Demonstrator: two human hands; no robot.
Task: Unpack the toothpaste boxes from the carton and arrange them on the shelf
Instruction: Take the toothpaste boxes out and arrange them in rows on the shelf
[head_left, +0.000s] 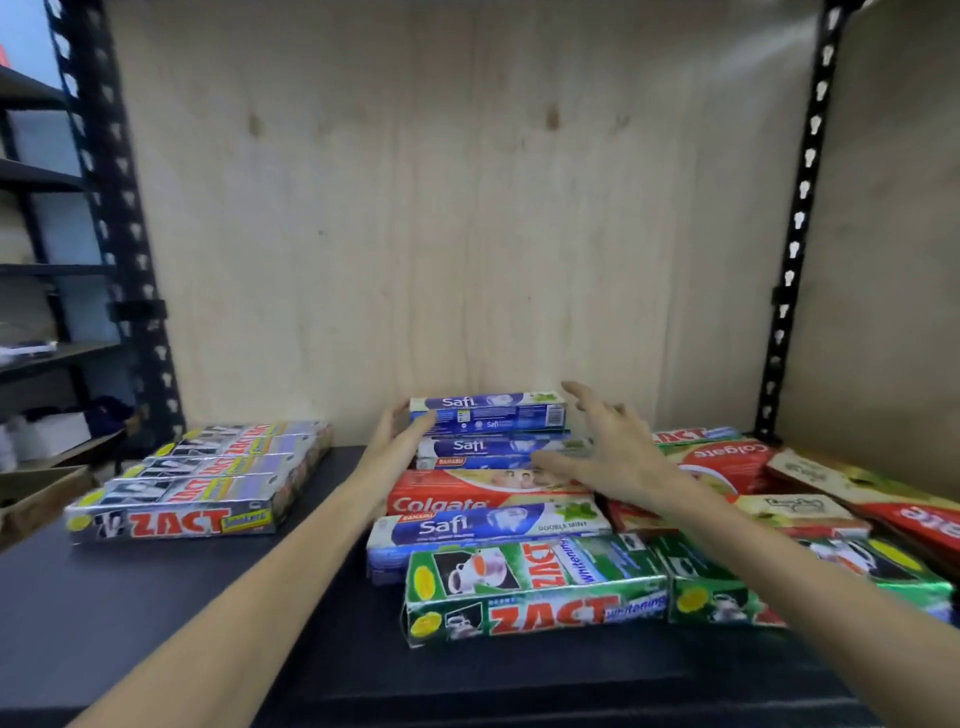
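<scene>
Two blue Safi toothpaste boxes (488, 415) are stacked at the back middle of the dark shelf (156, 597). My left hand (397, 441) holds the left end of the top Safi box, with the thumb on its front. My right hand (608, 452) hovers with spread, straight fingers at the stack's right end. In front lie a red Colgate box (467, 496), another Safi box (483, 530) and a green Zact box (535, 592). A neat row of silver Zact boxes (202, 478) lies on the left. No carton shows.
A loose pile of red Colgate and green Zact boxes (810, 493) covers the shelf's right side. Plywood panels close the back and right. Black perforated uprights (119, 218) stand at both sides. Another rack (41, 270) is at far left.
</scene>
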